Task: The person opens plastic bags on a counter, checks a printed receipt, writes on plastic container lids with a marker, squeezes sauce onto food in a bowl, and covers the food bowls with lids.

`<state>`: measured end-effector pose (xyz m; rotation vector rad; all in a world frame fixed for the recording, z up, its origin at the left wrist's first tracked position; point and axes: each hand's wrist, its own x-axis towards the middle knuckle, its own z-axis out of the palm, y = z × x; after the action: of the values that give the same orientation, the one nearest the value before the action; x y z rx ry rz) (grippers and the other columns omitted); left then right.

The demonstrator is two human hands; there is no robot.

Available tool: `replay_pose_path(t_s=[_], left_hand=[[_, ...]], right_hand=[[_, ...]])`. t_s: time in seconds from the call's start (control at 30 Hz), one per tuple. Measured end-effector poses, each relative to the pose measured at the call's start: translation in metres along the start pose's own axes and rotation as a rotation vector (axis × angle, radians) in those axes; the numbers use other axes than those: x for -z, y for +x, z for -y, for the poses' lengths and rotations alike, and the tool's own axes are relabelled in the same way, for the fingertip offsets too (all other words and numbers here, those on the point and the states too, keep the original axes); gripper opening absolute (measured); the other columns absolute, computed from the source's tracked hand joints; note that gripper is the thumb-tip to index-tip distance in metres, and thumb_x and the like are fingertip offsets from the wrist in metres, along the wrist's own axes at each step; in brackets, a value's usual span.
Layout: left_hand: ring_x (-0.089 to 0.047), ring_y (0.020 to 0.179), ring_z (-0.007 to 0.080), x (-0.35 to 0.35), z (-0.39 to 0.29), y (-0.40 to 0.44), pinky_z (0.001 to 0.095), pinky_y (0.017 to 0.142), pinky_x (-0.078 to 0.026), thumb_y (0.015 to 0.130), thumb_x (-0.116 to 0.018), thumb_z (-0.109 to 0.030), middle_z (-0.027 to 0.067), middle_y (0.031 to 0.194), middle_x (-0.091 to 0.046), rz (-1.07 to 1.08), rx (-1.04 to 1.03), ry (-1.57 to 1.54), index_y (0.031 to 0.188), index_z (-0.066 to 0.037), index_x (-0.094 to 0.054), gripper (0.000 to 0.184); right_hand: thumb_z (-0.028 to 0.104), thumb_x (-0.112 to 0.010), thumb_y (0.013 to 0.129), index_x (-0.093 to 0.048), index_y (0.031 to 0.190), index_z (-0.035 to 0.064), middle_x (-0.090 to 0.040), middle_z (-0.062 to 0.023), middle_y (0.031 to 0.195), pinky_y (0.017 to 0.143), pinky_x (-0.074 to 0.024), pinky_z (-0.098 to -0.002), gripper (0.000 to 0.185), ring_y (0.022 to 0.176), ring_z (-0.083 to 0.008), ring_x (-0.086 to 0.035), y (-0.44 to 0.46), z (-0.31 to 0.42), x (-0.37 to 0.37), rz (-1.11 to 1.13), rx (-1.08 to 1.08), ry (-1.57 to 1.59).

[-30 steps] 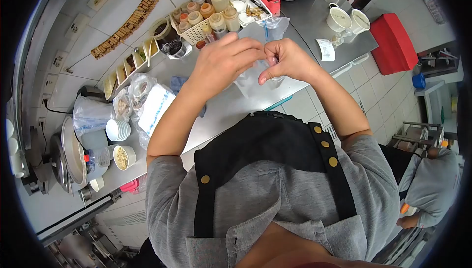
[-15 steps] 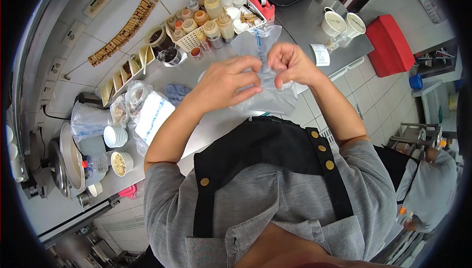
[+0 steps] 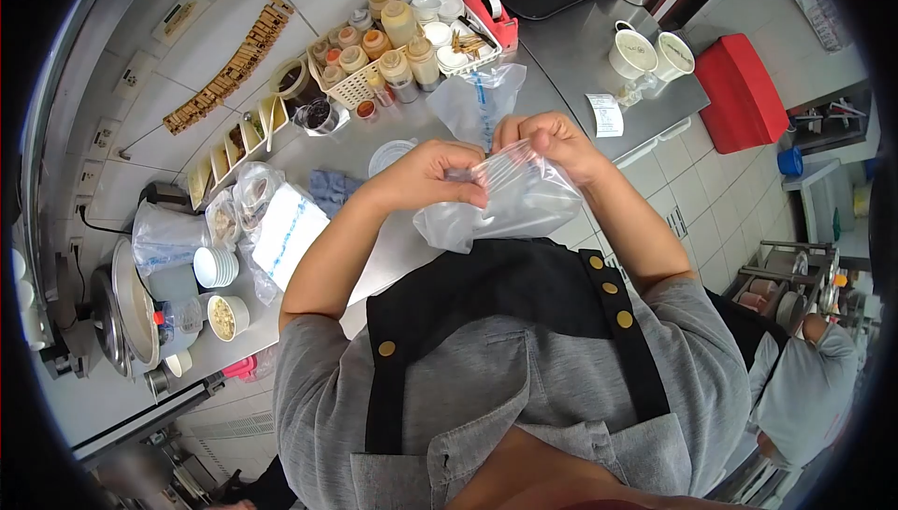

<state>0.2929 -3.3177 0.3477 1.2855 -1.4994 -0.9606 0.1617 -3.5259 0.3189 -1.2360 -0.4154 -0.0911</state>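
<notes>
A clear plastic bag (image 3: 531,203) is stretched between my two hands, in front of my apron. My left hand (image 3: 426,173) pinches its gathered edge with thumb and fingers. On the other side, my right hand (image 3: 554,143) is closed on the bag's upper edge, thumb on top. Beyond my hands lies another clear plastic piece with blue print (image 3: 477,103); whether it joins the held bag is hidden. A round clear lid (image 3: 391,157) sits on the steel counter just behind my left hand, partly covered by it.
Squeeze bottles fill a white basket (image 3: 360,87) along the wall. A blue cloth (image 3: 332,192), a white printed packet (image 3: 290,234) and stacked bowls (image 3: 217,267) stand on the left. Two lidded tubs (image 3: 634,54) and a receipt (image 3: 605,115) are on the right. A co-worker (image 3: 809,388) stands at far right.
My hands have taken hold of the bag's edge and stretch it between them. The bag has come nearer my apron, and the round lid now shows more.
</notes>
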Motion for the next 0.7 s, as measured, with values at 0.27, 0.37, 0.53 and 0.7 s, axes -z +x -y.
replay_pose_path(t_s=[0.27, 0.37, 0.53, 0.7], left_hand=[[-0.047, 0.065, 0.0093, 0.019, 0.037, 0.016, 0.0234, 0.058, -0.04, 0.099, -0.055, -0.045, 0.0016, 0.08, -0.057, -0.471, -0.077, -1.048, 0.105, -0.003, -0.063, 0.043], [-0.045, 0.056, 0.0105, 0.027, 0.081, 0.026, 0.0253, 0.051, -0.041, 0.102, -0.043, -0.05, 0.0044, 0.073, -0.055, -0.736, 0.253, -1.13, 0.116, 0.002, -0.059, 0.056], [-0.066, 0.074, 0.0203, -0.009, 0.193, 0.03, 0.0331, 0.065, -0.056, 0.104, -0.041, -0.038, 0.0067, 0.085, -0.066, -0.761, 0.369, -1.507, 0.111, -0.003, -0.061, 0.041], [-0.061, 0.072, 0.019, -0.044, 0.235, 0.021, 0.0326, 0.066, -0.052, 0.101, -0.052, -0.027, 0.0039, 0.085, -0.064, -0.974, 0.669, -0.974, 0.104, -0.008, -0.059, 0.021]], right_hand=[[0.051, -0.042, 0.102, -0.058, 0.084, 0.0109, -0.063, -0.0042, 0.092, 0.09, -0.0491, -0.0397, 0.047, 0.09, -0.0201, -0.06, 0.024, -0.004, 0.027, -0.433, 0.032, 0.811], [0.036, -0.047, 0.103, -0.061, 0.102, 0.0071, -0.065, -0.0054, 0.098, 0.085, -0.0495, -0.0372, 0.032, 0.087, -0.0175, -0.061, 0.029, -0.009, 0.042, -0.377, -0.092, 0.825], [0.01, -0.053, 0.097, -0.06, 0.107, 0.0061, -0.066, -0.0038, 0.097, 0.057, -0.045, -0.0226, 0.012, 0.079, -0.011, -0.061, -0.009, -0.099, 0.107, -0.601, -0.537, 0.895], [0.01, -0.052, 0.098, -0.057, 0.105, 0.009, -0.064, -0.0018, 0.089, 0.054, -0.0434, -0.0216, 0.008, 0.074, -0.0097, -0.058, -0.039, -0.17, 0.118, -0.742, -0.618, 0.776]])
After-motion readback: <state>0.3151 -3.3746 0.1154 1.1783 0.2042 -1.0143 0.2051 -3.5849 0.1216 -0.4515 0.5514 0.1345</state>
